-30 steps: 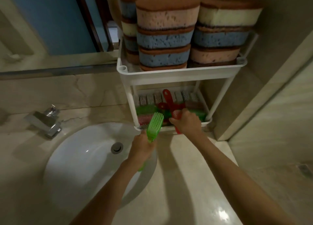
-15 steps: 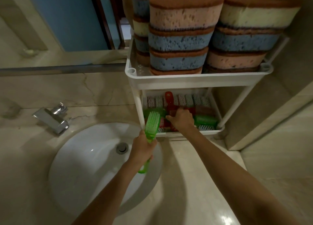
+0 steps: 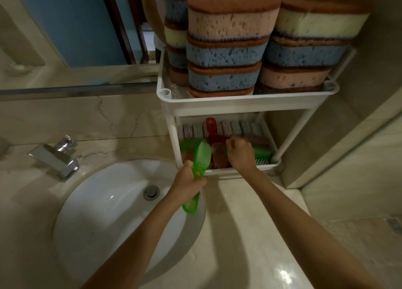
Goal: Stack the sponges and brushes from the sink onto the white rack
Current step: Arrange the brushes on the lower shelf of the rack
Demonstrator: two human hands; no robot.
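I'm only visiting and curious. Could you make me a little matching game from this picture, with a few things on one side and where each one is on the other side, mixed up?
Things:
1. green brush
2. sponges
3. red brush
4. tap

Places:
A. stacked on the top shelf of the white rack
B. beside the sink, at its left
C. gripped in the left hand
D. lying on the rack's lower shelf

Pairs: 1-C, 2-A, 3-D, 4-B.

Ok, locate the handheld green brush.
Head view, centre: green brush in the left hand, above the right sink rim, before the lower tray of the white rack.
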